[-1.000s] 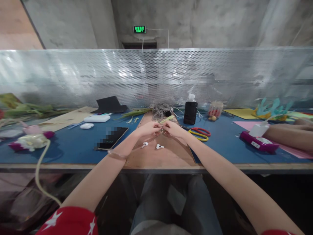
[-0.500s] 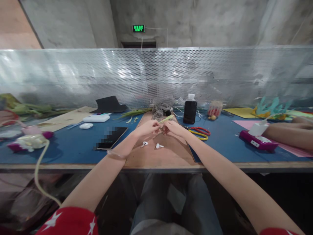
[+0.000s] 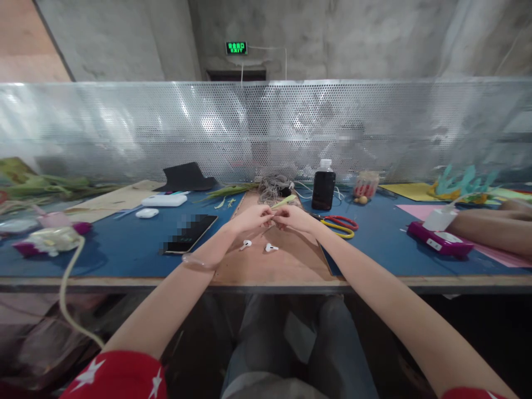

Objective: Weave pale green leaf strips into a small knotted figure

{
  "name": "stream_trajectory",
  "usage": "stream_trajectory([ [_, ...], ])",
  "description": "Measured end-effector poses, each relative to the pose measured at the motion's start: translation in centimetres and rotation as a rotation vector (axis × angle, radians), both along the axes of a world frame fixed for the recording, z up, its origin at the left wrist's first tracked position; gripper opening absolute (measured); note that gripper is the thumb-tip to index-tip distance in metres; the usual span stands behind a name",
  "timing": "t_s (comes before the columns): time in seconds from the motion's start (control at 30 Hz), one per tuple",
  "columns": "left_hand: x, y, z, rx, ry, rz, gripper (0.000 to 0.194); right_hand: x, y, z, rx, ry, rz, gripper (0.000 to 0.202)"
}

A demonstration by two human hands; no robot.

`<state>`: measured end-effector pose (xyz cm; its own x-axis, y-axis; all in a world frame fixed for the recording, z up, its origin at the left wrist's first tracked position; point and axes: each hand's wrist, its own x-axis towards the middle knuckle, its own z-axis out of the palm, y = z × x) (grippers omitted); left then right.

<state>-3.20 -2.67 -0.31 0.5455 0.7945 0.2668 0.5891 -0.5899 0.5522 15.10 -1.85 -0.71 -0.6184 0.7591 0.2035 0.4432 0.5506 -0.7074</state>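
Observation:
My left hand [image 3: 254, 217] and my right hand [image 3: 296, 218] meet over the bare wooden board, fingertips almost touching. Both are closed in a pinch on a narrow pale green leaf strip [image 3: 285, 201], whose broader end sticks out beyond the fingers, up and to the right. The part between my fingertips is small and mostly hidden. Just behind the hands lies a tangled heap of grey string [image 3: 274, 187]. Nearer to me on the board are two white earbuds, a left one [image 3: 246, 244] and a right one [image 3: 271, 247].
Scissors [image 3: 341, 226] with red and yellow handles and a dark bottle [image 3: 323, 188] stand to the right. A phone [image 3: 191, 234], a white earbud case [image 3: 147, 213] and green leaves [image 3: 228, 191] lie left. Another person's arm [image 3: 490, 230] rests beside a purple power strip [image 3: 440, 238].
My right hand's fingers have shifted slightly and drawn in against the left fingertips. The leaf strip stays between the hands; the things on the table look unmoved.

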Motion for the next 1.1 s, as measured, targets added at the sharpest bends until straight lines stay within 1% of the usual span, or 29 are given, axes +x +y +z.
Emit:
stream_trajectory([
  [0.33,0.11,-0.31,0.16,0.045,0.044,-0.01,0.025,0.01,-0.52,0.28,0.068,-0.091,-0.071,0.02],
  [0.57,0.08,-0.41,0.4,0.072,0.071,0.01,0.026,0.19,-0.23,0.25,0.068,-0.1,-0.027,0.019],
  [0.8,0.09,-0.49,0.31,0.029,0.061,0.012,0.024,0.5,0.4,-0.04,0.014,-0.038,0.005,0.019],
  [0.9,0.19,-0.56,0.35,-0.006,0.043,-0.002,0.025,0.64,0.43,0.15,0.008,0.006,-0.032,0.019],
  [1.1,0.38,-0.62,0.46,-0.038,-0.015,-0.009,0.026,0.62,0.19,0.75,0.065,0.089,-0.093,0.018],
])
